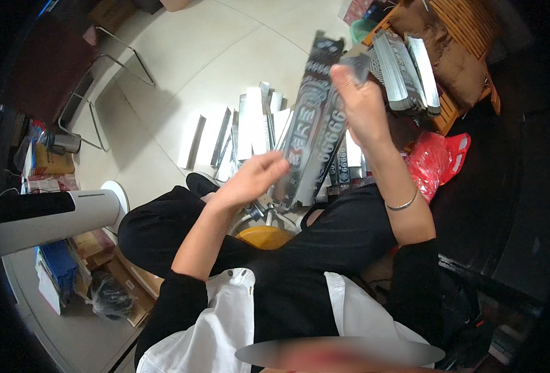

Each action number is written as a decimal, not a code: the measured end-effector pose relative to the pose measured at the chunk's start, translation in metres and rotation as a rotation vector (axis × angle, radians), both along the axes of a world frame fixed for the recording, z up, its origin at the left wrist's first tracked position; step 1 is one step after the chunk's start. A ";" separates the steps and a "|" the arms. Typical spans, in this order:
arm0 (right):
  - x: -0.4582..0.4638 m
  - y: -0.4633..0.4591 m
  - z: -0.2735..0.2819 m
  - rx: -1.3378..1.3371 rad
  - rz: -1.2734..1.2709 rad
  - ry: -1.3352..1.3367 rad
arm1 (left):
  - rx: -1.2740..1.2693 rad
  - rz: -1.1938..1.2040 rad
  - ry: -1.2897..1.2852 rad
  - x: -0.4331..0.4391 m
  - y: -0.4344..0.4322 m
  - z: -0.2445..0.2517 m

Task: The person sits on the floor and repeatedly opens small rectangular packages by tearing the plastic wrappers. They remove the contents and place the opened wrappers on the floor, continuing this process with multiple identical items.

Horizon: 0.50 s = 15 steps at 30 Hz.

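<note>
A long, flat package [303, 126], dark and silvery with printed writing, is held tilted in front of me, somewhat blurred. My left hand [256, 179] grips its lower left edge with thumb and fingers. Around the upper right side, near a folded grey flap, my right hand [363, 105] is closed, its thumb on top. Many similar long silvery packages [254, 123] lie on the floor beyond, some partly hidden behind the held one. More bundles of them [391, 70] rest on a wooden chair at the upper right.
A yellow round stool seat [265, 237] is between my legs. Red plastic bag [431, 163] on the right, wooden chair [450, 114] behind it. On the left are a metal-legged chair [130, 49], a white tower appliance [60, 221] and open cardboard [128, 298].
</note>
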State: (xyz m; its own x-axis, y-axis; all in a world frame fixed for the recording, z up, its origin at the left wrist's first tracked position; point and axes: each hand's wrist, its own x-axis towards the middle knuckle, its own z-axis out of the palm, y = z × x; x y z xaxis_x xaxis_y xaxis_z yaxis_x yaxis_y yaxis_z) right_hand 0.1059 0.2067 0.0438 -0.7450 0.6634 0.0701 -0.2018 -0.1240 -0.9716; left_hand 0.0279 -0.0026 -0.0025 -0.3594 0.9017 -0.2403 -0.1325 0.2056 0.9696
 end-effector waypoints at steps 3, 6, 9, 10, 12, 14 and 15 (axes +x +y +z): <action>-0.002 -0.020 0.001 0.192 0.127 -0.193 | 0.327 0.410 0.231 -0.011 0.034 0.010; 0.001 -0.036 -0.002 0.221 0.191 -0.257 | 0.487 0.452 -0.201 -0.021 0.053 0.026; 0.011 -0.045 -0.005 0.239 0.362 -0.357 | 0.501 0.619 -0.214 -0.040 0.052 0.041; 0.013 -0.050 -0.006 0.309 0.520 -0.530 | 0.557 0.765 -0.284 -0.057 0.051 0.045; 0.017 -0.059 -0.008 0.287 0.758 -0.549 | 0.647 0.774 -0.276 -0.085 0.031 0.052; 0.017 -0.061 -0.005 0.109 0.944 -0.587 | 0.685 0.801 -0.244 -0.095 0.019 0.050; 0.016 -0.057 -0.003 0.093 0.990 -0.683 | 0.625 0.834 -0.272 -0.094 0.016 0.047</action>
State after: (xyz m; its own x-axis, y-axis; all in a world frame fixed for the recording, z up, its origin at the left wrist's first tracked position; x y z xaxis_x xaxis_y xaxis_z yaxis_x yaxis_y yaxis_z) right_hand 0.1217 0.1499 0.0408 -0.8296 -0.2034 -0.5200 0.5006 0.1415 -0.8540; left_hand -0.0664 0.0134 0.0443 -0.9217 0.3876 0.0132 -0.2288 -0.5709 0.7885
